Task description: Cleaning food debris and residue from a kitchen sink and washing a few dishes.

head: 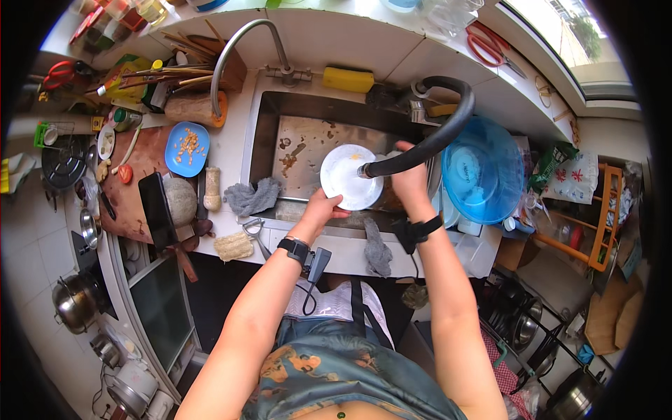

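My left hand [324,211] grips the lower rim of a white plate [344,181] over the stainless steel sink [310,134]. The plate is tilted under the nozzle of a black flexible faucet hose [436,152], and yellow bits show near its top edge. To the right, my right hand [411,176] is partly behind the hose, and whether it holds anything is hidden. Brown food scraps lie on the sink bottom. Grey cloths [253,197] lie at the sink's left front corner and on the front edge.
A blue translucent basin [483,178] stands right of the sink. At left are a curved metal faucet [252,26], a blue plate of yellow kernels [187,149], a cutting board [126,205] with a cleaver [157,210], and a loofah piece [233,247]. A yellow sponge [347,80] sits behind the sink.
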The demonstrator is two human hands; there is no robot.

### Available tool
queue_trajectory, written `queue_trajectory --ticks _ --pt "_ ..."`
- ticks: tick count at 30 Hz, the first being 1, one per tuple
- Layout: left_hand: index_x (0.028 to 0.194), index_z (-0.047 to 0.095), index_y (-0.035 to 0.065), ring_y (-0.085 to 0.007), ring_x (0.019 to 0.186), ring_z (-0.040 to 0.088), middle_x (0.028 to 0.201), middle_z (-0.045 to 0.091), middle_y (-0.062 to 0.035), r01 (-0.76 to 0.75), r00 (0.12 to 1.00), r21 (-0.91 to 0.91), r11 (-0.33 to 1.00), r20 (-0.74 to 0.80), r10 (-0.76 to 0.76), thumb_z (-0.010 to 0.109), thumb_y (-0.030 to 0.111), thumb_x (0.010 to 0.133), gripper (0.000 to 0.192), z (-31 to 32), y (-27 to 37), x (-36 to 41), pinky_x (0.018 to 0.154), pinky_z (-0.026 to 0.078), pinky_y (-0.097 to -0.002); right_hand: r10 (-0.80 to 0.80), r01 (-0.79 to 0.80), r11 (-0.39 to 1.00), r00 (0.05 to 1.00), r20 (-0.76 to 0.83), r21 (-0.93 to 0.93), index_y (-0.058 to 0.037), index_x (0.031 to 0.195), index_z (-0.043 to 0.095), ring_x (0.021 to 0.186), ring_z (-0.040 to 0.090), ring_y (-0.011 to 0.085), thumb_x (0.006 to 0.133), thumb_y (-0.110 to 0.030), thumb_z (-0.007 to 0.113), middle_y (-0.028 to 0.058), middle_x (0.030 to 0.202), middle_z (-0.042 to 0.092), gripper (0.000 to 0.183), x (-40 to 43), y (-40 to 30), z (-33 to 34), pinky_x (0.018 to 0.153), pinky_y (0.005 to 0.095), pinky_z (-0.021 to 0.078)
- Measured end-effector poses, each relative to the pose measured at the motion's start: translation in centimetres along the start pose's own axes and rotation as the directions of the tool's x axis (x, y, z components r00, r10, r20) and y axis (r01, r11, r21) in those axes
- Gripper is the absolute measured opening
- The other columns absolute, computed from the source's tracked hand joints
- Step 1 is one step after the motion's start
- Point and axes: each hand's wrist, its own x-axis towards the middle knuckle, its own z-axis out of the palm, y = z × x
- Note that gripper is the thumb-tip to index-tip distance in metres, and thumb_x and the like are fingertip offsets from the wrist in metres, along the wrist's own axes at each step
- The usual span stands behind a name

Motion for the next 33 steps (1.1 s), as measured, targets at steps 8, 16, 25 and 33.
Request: queue_trajectory --ticks 8,16,25,33 --pt "0.116 0.051 0.0016 -0.0198 0.083 0.065 0.102 0.062 -0.0107 -0.061 0.994 0.171 0.983 -0.08 0.075 0.051 0.005 0.088 0.028 -1.8 -1.2 0.3 0.065 0.056 -0.0302 -0.214 0.165 0.974 0.9 0.381 0.157 0.001 0.111 0.058 0.101 0.054 0.0375 0.08 0.003 0.051 0.0206 0.111 0.051 0.032 -9.8 -4.4 7.1 0.089 0.0389 0.0447" --pt "0.119 0.046 -0.0033 -0.0202 0.073 0.066 0.101 0.064 -0.0139 -0.035 0.998 0.11 0.993 0.047 0.03 0.053 0.003 0.089 0.031 -0.5 0.0 -2.8 0.061 0.058 -0.0292 -0.12 0.238 0.932 0.915 0.385 -0.275 -0.0023 0.095 0.066 0.095 0.058 0.0378 0.08 -0.007 0.053 0.0184 0.096 0.063 0.02 -4.8 -4.1 5.2 0.081 0.0438 0.0462" --pt "0.114 0.05 -0.0029 -0.0208 0.07 0.066 0.096 0.065 -0.0143 -0.102 0.995 0.099 0.99 0.012 0.101 0.052 0.005 0.09 0.026 -2.0 0.3 -1.5 0.061 0.057 -0.0291 0.094 -0.118 0.991 0.947 0.305 0.06 -0.0046 0.103 0.061 0.099 0.056 0.0316 0.073 0.002 0.06 0.0134 0.095 0.062 0.03 -8.6 -3.5 5.0 0.086 0.0385 0.0449" --pt "0.119 0.046 -0.0023 -0.0199 0.073 0.066 0.099 0.064 -0.0138 -0.046 0.995 0.154 0.987 0.094 0.032 0.052 0.006 0.091 0.03 -0.6 0.1 -2.7 0.061 0.057 -0.0288 -0.309 0.321 0.94 0.944 0.113 -0.114 -0.0127 0.082 0.068 0.081 0.063 0.0317 0.069 -0.003 0.065 0.01 0.082 0.066 0.016 -3.2 -3.6 6.6 0.074 0.043 0.0466"
